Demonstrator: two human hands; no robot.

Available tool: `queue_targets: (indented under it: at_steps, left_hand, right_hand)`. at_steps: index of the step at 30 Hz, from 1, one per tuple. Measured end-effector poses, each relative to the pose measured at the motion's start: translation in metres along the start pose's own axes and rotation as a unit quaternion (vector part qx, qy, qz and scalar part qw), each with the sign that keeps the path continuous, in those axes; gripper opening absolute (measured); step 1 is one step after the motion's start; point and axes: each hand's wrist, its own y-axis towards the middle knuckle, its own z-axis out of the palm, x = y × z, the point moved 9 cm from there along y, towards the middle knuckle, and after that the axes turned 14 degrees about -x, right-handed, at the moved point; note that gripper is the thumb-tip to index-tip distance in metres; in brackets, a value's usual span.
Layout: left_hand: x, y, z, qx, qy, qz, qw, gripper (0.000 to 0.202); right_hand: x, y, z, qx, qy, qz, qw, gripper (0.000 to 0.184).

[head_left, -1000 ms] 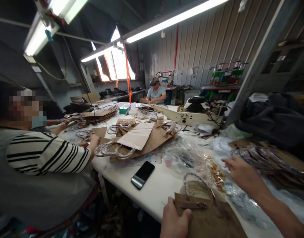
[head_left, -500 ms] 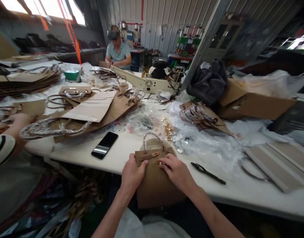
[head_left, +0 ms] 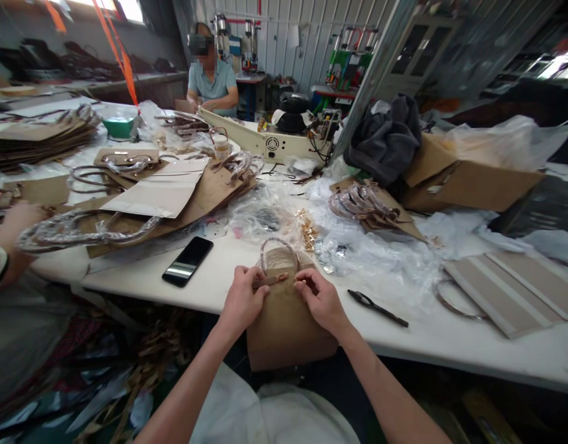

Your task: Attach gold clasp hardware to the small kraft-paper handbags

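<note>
A brown handbag panel with a plastic-wrapped handle leans against the table's front edge, before me. My left hand pinches a short brown strap with a copper-coloured metal end, near the panel's top left. At the top right, my right hand has thumb and fingers closed on a small shiny metal piece; its exact kind is too small to make out. The strap's metal end and that piece are close together but apart.
A black phone lies left of the panel, black pliers-like tool right. Behind are gold metal fittings and clear plastic wrap. Stacked bag panels stand left. Another person's hand is at far left; a co-worker sits across.
My left hand has shifted from the panel's top edge onto the strap, lifting it. My right hand has moved up, closer to the strap's metal end. The camera view has shifted slightly.
</note>
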Motion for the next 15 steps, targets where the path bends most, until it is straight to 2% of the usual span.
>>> queue_targets:
  at_steps: [3,5,7,10,11,13,14,15]
  left_hand:
    - [0.001,0.002,-0.001,-0.012,-0.040,0.003,0.999,0.017]
    - [0.001,0.001,-0.005,-0.030,-0.086,0.000,0.996,0.025]
    - [0.004,-0.002,-0.010,-0.059,-0.157,-0.029,0.985,0.031]
    - [0.019,-0.013,-0.013,-0.104,-0.263,-0.122,0.951,0.026]
    - [0.023,-0.018,-0.012,-0.111,-0.293,-0.155,0.937,0.034]
    - [0.030,-0.025,-0.008,-0.109,-0.350,-0.212,0.906,0.064]
    - [0.031,-0.028,-0.005,-0.093,-0.377,-0.234,0.891,0.072]
    - [0.030,-0.029,-0.001,-0.066,-0.405,-0.248,0.878,0.071]
  right_hand:
    - [-0.009,-0.003,-0.002,-0.017,0.040,0.045,0.998,0.033]
    - [-0.006,-0.004,-0.004,-0.037,0.037,0.027,0.998,0.030]
    - [-0.006,-0.006,-0.005,-0.054,0.034,0.034,0.997,0.027]
    - [-0.011,-0.007,-0.004,-0.045,0.050,0.081,0.994,0.028]
    - [-0.011,-0.007,-0.003,-0.036,0.051,0.086,0.994,0.029]
    - [-0.006,-0.005,-0.002,-0.011,0.045,0.079,0.996,0.026]
    - [-0.002,-0.003,-0.002,0.001,0.041,0.070,0.997,0.025]
    - [0.003,-0.002,-0.003,0.010,0.038,0.059,0.997,0.025]
